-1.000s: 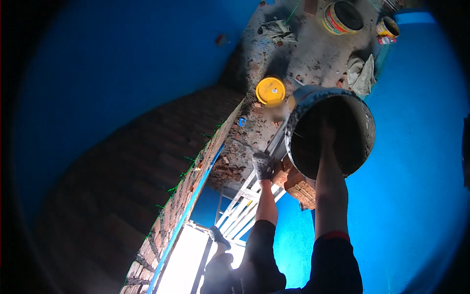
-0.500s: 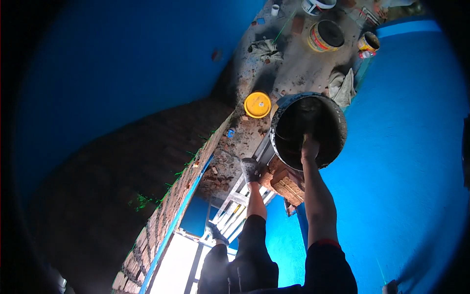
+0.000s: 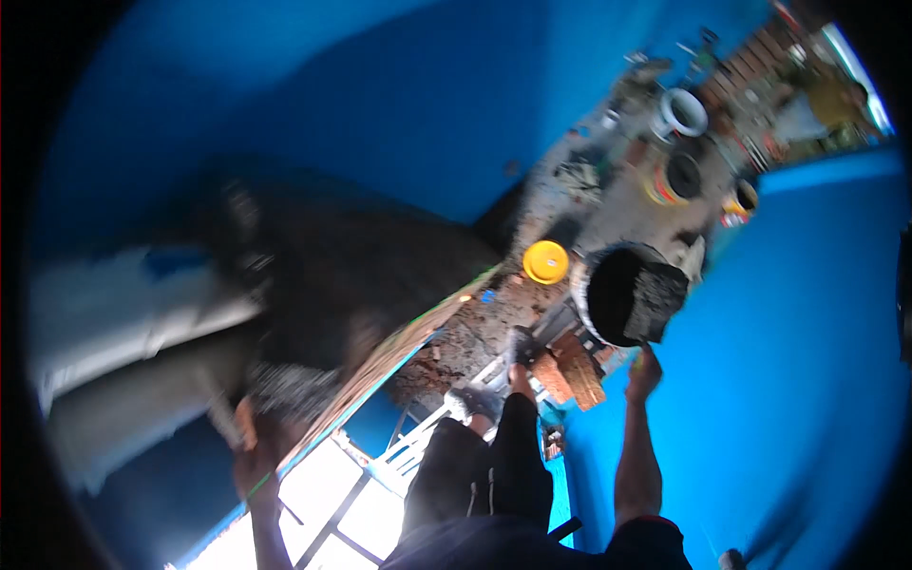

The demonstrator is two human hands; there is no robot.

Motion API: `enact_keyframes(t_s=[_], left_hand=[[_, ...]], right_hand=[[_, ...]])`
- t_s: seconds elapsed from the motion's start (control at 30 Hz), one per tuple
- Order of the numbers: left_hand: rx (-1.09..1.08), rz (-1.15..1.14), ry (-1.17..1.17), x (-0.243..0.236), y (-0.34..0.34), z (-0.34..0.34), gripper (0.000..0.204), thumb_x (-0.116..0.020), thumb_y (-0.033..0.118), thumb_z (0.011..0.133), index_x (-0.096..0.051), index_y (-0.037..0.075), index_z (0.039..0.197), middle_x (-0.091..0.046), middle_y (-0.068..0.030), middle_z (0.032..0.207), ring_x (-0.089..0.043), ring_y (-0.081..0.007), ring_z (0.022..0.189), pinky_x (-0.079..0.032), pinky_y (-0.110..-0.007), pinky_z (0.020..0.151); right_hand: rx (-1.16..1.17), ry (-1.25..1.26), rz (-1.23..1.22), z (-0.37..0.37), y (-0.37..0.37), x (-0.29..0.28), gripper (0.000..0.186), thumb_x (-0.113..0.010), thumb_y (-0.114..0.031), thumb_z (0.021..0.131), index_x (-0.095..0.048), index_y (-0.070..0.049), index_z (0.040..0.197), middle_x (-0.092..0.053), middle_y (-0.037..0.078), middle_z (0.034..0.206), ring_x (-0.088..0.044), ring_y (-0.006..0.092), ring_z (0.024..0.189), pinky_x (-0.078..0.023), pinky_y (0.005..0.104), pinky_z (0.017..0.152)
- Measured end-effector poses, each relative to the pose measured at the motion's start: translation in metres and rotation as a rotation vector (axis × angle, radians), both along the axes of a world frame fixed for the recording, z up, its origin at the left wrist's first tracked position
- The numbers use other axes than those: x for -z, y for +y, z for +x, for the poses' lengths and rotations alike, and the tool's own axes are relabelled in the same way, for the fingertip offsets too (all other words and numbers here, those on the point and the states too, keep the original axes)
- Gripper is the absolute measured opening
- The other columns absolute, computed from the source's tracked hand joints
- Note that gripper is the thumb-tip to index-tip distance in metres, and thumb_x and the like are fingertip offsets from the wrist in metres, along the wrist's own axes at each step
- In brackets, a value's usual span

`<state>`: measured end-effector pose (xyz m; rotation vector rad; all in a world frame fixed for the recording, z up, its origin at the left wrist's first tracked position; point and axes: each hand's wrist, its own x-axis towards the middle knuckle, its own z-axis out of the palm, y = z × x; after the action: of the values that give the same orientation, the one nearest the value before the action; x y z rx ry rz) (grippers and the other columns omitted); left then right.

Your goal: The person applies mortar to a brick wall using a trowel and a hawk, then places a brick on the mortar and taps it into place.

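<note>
Head view: just nearer than the bucket (image 3: 579,294) and toward its right side, the right hand (image 3: 644,373) ends an outstretched forearm, fingers closed around the handle of a trowel-like tool (image 3: 657,302); its dark, heaped blade overlaps the bucket's right rim. Well left of the bucket and nearer the body, the left hand (image 3: 252,461) points upward, blurred; whether it grips anything I cannot tell. Between that hand and the bucket, a brick wall (image 3: 399,347) slants across. Close on the bucket's near side sit bricks (image 3: 567,372), with a shoe (image 3: 520,347) left of them. A yellow lid (image 3: 546,262) lies just left of the bucket; a white pail (image 3: 679,114) stands well beyond it.
</note>
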<state>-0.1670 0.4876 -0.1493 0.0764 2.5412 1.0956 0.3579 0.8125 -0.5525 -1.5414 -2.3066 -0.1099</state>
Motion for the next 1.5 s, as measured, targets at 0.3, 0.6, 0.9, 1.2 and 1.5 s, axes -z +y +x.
enact_keyframes(t_s=[0.3,0.6,0.9,1.2,1.5], left_hand=[[0.252,0.036,0.078,-0.039,-0.053,0.052,0.005,-0.056,0.004,0.077,-0.060,0.001,0.075,-0.057,-0.0024,0.060,-0.050,-0.0072,0.052,-0.037,-0.024,0.045],[0.123,-0.206,-0.022,0.001,-0.193,0.137,0.029,-0.064,0.023,0.079,-0.058,-0.004,0.070,-0.054,-0.0170,0.059,-0.051,-0.0223,0.053,-0.040,-0.037,0.053],[-0.291,-0.271,-0.170,0.017,-0.207,0.217,0.041,-0.059,0.035,0.085,-0.058,-0.003,0.069,-0.054,-0.0163,0.057,-0.054,-0.0193,0.052,-0.041,-0.037,0.052],[-0.530,-0.159,-0.242,0.042,-0.216,0.264,0.047,-0.059,0.042,0.086,-0.060,-0.001,0.066,-0.055,-0.0057,0.053,-0.052,-0.0112,0.049,-0.041,-0.030,0.048],[-0.399,-0.301,-0.327,0.099,-0.286,0.266,0.045,-0.061,0.041,0.084,-0.059,0.000,0.067,-0.056,-0.0083,0.054,-0.054,-0.0143,0.051,-0.042,-0.034,0.050]], right_hand=[[0.128,0.643,-0.653,-0.029,-0.042,-0.236,0.036,-0.049,-0.032,0.090,-0.052,-0.006,0.065,-0.048,0.005,0.051,-0.044,0.0112,0.042,-0.032,0.0282,0.039],[-0.542,0.375,-1.202,-0.214,-0.020,-0.481,0.037,-0.055,-0.034,0.084,-0.057,-0.001,0.067,-0.051,0.004,0.054,-0.048,0.0105,0.048,-0.034,0.0264,0.045],[-1.155,0.002,-0.272,-0.373,-0.013,-0.552,0.027,-0.070,-0.031,0.075,-0.060,-0.006,0.079,-0.061,0.009,0.074,-0.061,0.0292,0.068,-0.048,0.0368,0.060],[-1.346,-0.133,0.194,-0.392,-0.017,-0.528,0.033,-0.074,-0.029,0.072,-0.063,-0.004,0.091,-0.058,0.007,0.078,-0.056,0.0243,0.070,-0.045,0.0365,0.069],[-1.032,0.281,-0.400,-0.349,-0.063,-0.549,0.037,-0.067,-0.037,0.082,-0.061,-0.003,0.094,-0.058,0.008,0.074,-0.058,0.0240,0.068,-0.045,0.0302,0.058]])
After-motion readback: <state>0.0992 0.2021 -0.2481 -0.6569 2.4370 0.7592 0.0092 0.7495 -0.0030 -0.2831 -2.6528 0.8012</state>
